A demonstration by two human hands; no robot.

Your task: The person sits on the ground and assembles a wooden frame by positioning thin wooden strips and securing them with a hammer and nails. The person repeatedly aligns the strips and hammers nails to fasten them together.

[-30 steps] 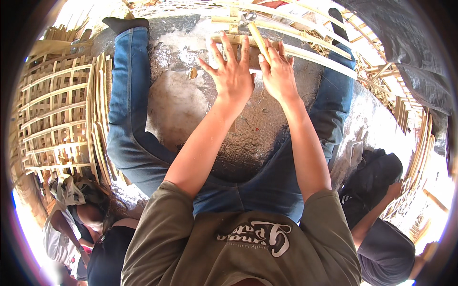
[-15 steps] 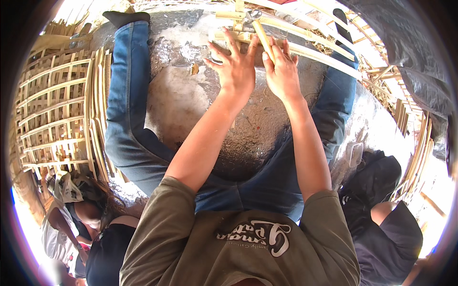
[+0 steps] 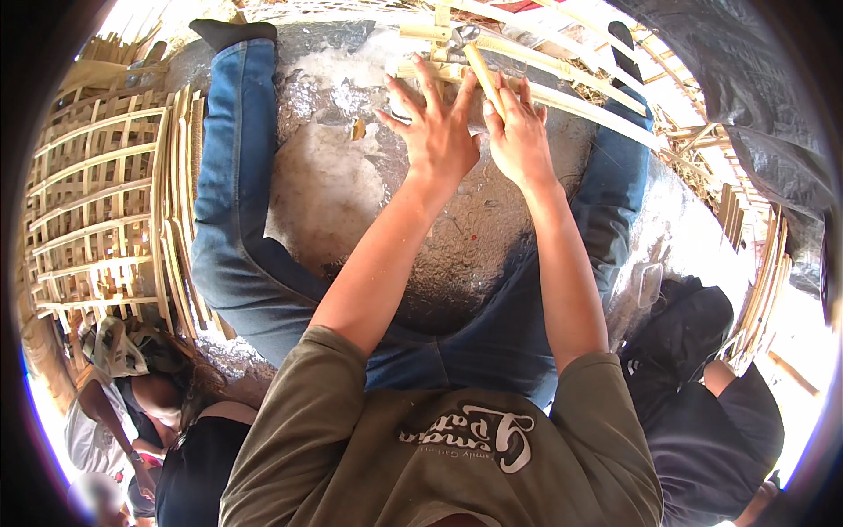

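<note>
My right hand [image 3: 520, 145] is wrapped round the pale wooden handle of a hammer [image 3: 485, 77]. Its shiny metal head lies over the crossing of some bamboo strips. Just left of it, my left hand [image 3: 436, 140] is spread flat, fingertips against the nearest bamboo slat [image 3: 439, 70] and thumb sticking out toward the right hand. The slats belong to a bamboo lattice [image 3: 580, 104] of long pale strips that runs off to the upper right over my right lower leg. Whether a nail sits under the hammer head cannot be made out.
Finished-looking woven bamboo panels [image 3: 97, 198] are stacked on the left beside my leg. My outstretched legs frame the worn grey floor [image 3: 325, 176]. People sit close behind on both sides, one in dark clothes [image 3: 702, 422] at right. A dark plastic sheet [image 3: 773, 114] hangs at upper right.
The hammer head has shifted slightly left and down. My left thumb has swung out into view, and the lattice's right side has moved a little toward me.
</note>
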